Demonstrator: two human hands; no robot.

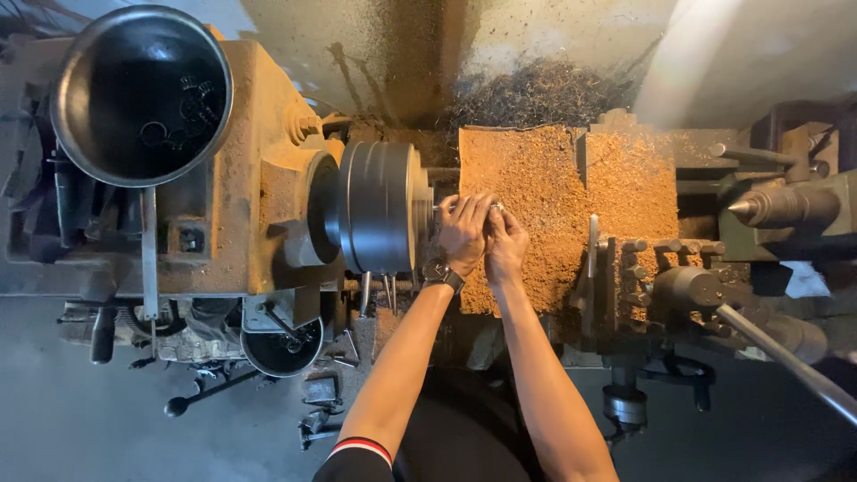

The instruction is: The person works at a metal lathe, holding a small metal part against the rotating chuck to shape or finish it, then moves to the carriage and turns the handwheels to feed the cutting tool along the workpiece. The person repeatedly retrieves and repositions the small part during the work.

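Workshop with a grey concrete floor (pixel 71 428) and a worn, dust-coated lathe (pixel 241 178) lying across the view. Nearest the viewer, two bare forearms reach up from the lower edge; the left wrist carries a dark wristwatch (pixel 442 272). The left hand (pixel 464 232) and right hand (pixel 505 243) meet just beside the face of the round grey chuck (pixel 379 207), their fingers (pixel 478 207) curled closely together around a small workpiece (pixel 440 209) at the chuck's centre; the piece itself is almost wholly hidden, so the exact grip cannot be told. The step in hand appears to be seating or adjusting the piece in the chuck. Beyond the hands lies a bed of orange-brown shavings (pixel 527 170); to the right stand the tool post (pixel 643 259) and the pointed tailstock centre (pixel 745 207). At far left sits a dark metal bowl (pixel 141 94).
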